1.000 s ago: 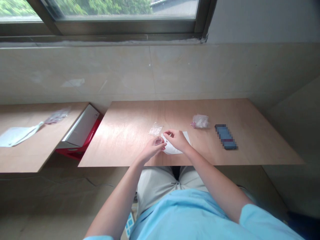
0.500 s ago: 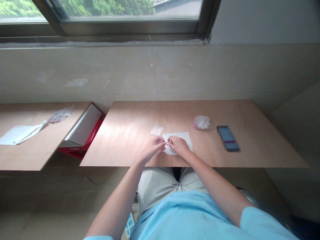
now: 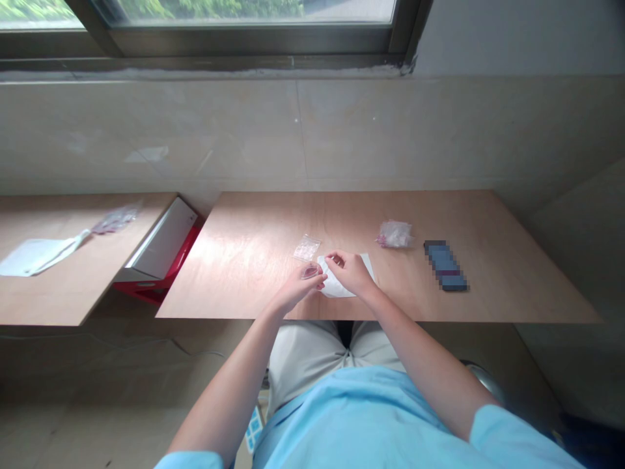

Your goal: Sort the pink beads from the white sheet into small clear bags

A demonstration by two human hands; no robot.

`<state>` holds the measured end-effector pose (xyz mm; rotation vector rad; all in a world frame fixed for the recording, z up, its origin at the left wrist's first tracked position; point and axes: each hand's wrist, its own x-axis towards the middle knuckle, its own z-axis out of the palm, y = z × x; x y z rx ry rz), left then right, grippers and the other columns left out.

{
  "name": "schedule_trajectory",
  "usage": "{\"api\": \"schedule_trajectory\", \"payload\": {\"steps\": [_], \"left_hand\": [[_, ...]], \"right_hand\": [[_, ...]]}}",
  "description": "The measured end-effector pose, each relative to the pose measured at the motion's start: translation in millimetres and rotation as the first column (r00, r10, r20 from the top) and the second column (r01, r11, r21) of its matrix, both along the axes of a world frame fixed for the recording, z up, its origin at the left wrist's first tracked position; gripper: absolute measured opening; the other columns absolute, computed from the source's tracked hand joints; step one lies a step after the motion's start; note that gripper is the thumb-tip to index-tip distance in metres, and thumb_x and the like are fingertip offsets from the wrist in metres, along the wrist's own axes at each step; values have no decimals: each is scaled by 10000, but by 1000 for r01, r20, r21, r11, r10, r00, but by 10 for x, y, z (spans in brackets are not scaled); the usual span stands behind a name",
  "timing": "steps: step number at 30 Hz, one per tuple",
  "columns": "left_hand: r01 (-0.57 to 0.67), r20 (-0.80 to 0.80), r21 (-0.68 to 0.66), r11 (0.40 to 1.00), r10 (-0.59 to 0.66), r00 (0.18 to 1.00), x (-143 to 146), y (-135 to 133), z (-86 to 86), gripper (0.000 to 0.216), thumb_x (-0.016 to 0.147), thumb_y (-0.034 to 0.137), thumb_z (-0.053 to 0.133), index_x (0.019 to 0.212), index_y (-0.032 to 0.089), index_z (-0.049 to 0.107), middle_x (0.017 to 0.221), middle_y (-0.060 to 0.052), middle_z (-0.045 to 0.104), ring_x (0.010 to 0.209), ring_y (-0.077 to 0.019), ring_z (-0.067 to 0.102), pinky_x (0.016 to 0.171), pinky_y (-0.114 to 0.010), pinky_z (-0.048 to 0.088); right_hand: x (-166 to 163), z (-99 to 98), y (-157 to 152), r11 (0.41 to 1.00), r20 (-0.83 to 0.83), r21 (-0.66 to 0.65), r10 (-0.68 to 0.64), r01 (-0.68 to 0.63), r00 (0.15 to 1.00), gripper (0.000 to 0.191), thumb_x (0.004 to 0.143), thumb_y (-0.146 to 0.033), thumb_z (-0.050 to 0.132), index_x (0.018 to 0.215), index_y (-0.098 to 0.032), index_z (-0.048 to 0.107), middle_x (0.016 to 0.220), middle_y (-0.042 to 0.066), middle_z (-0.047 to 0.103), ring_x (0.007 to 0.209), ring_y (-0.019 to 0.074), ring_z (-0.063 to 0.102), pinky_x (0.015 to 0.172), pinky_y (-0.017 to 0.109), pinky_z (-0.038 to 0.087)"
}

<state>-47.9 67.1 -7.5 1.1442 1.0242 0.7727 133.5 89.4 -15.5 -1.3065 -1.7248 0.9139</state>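
My left hand [image 3: 295,287] is closed around a small clear plastic piece [image 3: 309,271] with a shiny curved outline. Its exact kind is too small to tell. Close by on the right, my right hand [image 3: 350,272] has its fingers bent together over a white paper sheet [image 3: 336,287]. Whatever its fingertips pinch, if anything, is too small to make out. The sheet lies on the table under both hands and is partly covered by them. Just beyond my left hand lies a flat clear plastic bag [image 3: 307,247].
On the wooden table [image 3: 244,260], a bunched clear bag with pinkish bits [image 3: 394,234] lies right of centre. A blurred-out dark phone-like object [image 3: 445,266] is farther right. On a second table to the left lie white papers [image 3: 36,256] and another plastic bag [image 3: 116,219].
My right hand has lifted slightly up and away from the left fingertips, leaving a gap between them. The left hand stays nearly in place, and the whole view has shifted a little.
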Motion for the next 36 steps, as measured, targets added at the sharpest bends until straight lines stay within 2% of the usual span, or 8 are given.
{"api": "schedule_trajectory", "payload": {"steps": [7, 17, 20, 23, 27, 30, 32, 36], "left_hand": [[-10, -64, 35, 999, 12, 998, -34, 21, -31, 323, 835, 458, 708, 916, 163, 606, 846, -46, 636, 799, -169, 629, 698, -279, 476], [-49, -78, 79, 996, 55, 995, -27, 0, 3, 298, 849, 455, 697, 922, 177, 617, 818, -30, 628, 789, -165, 621, 716, -282, 469], [-42, -79, 64, 997, 47, 996, -34, -3, 17, 324, 840, 471, 703, 939, 174, 622, 854, -42, 635, 801, -171, 624, 715, -287, 473], [-13, -46, 43, 999, 15, 999, -24, -6, 16, 346, 834, 480, 707, 955, 166, 627, 908, -59, 635, 814, -171, 619, 720, -291, 481], [38, 13, 54, 998, -39, 999, 17, -22, 12, 320, 830, 441, 718, 972, 169, 626, 982, -67, 623, 876, -172, 609, 743, -287, 486], [48, 10, 53, 997, -49, 999, 32, -33, 22, 319, 836, 433, 713, 1007, 178, 625, 1020, -71, 623, 919, -179, 606, 754, -286, 488], [39, -8, 52, 998, -39, 999, 24, -33, 31, 319, 844, 449, 700, 996, 178, 624, 1002, -66, 625, 900, -175, 609, 752, -288, 487], [17, -51, 74, 997, -13, 999, -4, -22, 35, 313, 855, 465, 674, 949, 173, 614, 913, -52, 632, 807, -158, 614, 702, -275, 469]], "right_hand": [[150, -481, -13, 999, 306, -7, 36, -35, 951, 149, 923, -239, 580, 936, -208, 726, 900, 39, 734, 782, 166, 645, 742, 253, 446], [-6, -492, -90, 987, 558, -20, 145, -161, 817, 156, 984, -269, 546, 1018, -235, 694, 1076, 61, 683, 919, 186, 643, 765, 256, 424], [2, -453, -39, 990, 483, -13, 131, -142, 866, 128, 956, -253, 566, 932, -213, 685, 1007, 56, 699, 876, 181, 641, 753, 258, 433], [18, -334, 26, 999, 202, -1, 42, -43, 978, 166, 952, -311, 558, 909, -197, 671, 899, 36, 707, 796, 169, 641, 727, 255, 459], [-12, -50, 49, 999, -105, -19, -32, 30, 994, 292, 972, -409, 497, 942, -182, 677, 834, 29, 712, 719, 160, 646, 641, 244, 471], [-12, 131, 40, 995, -35, 43, 95, -93, 995, 224, 928, -370, 571, 926, -202, 719, 833, 10, 732, 678, 140, 638, 651, 238, 465], [36, 150, 58, 996, 37, 70, 58, -60, 998, 192, 915, -335, 588, 926, -207, 730, 839, 11, 744, 662, 138, 638, 663, 241, 464], [232, -97, 128, 997, 129, 32, -71, 67, 989, 202, 932, -304, 555, 940, -199, 727, 808, 32, 751, 681, 159, 668, 674, 247, 475]]}}
